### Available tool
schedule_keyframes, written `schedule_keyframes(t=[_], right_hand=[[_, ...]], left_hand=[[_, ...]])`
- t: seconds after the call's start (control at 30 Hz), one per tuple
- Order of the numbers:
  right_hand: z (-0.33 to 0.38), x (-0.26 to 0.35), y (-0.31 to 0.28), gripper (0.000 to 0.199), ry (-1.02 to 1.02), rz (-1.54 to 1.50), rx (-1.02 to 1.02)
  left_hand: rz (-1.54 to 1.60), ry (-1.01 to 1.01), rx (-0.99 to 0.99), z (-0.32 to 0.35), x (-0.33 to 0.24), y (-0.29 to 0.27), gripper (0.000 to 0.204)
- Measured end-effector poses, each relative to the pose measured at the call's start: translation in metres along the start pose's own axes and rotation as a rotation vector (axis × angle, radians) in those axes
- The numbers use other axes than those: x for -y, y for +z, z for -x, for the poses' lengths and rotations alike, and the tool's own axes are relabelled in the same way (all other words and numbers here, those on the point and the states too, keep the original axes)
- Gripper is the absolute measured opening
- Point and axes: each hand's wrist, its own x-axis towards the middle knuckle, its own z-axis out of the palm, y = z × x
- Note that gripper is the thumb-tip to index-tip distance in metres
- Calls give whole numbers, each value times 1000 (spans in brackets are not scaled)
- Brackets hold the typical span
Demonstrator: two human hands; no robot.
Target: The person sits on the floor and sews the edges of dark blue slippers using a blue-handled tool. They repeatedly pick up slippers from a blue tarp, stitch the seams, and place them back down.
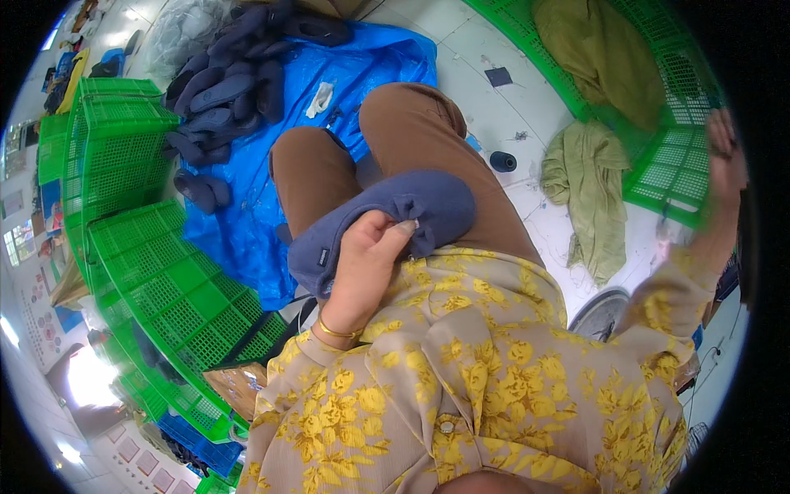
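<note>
Across my lap lies a navy blue fabric slipper (448,202), with gathered cloth near its middle and a small dark tag at its left end. My left hand (370,255) is closed on it, thumb pressed at the gathers beside a small whitish bit. A gold bangle circles that wrist. Far out at the right rim, my right hand (726,152) is raised at the end of a stretched arm, near the green basket's edge (683,173). Its fingers are dark and smeared, so whether they hold anything is hidden.
Many dark slippers (222,99) are heaped on a blue plastic sheet (387,58) ahead to the left. Green crates (164,272) line the left side. Olive cloth (584,189) hangs from the right basket to the tiled floor, near a dark thread spool (503,161).
</note>
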Motion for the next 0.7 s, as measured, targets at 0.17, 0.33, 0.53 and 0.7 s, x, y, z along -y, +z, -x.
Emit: schedule_keyframes(t=[0.17,0.33,0.53,0.7], right_hand=[[127,-114,166,22,195,550,302],[185,-156,232,28,87,712,864],[193,-172,230,44,-147,775,978],[190,-165,232,38,-141,857,1022]], left_hand=[[213,-69,182,-4,3,-16,15],[283,-72,249,-7,9,-24,20],[279,-49,260,-10,11,-24,25],[272,-42,265,-10,8,-21,24]])
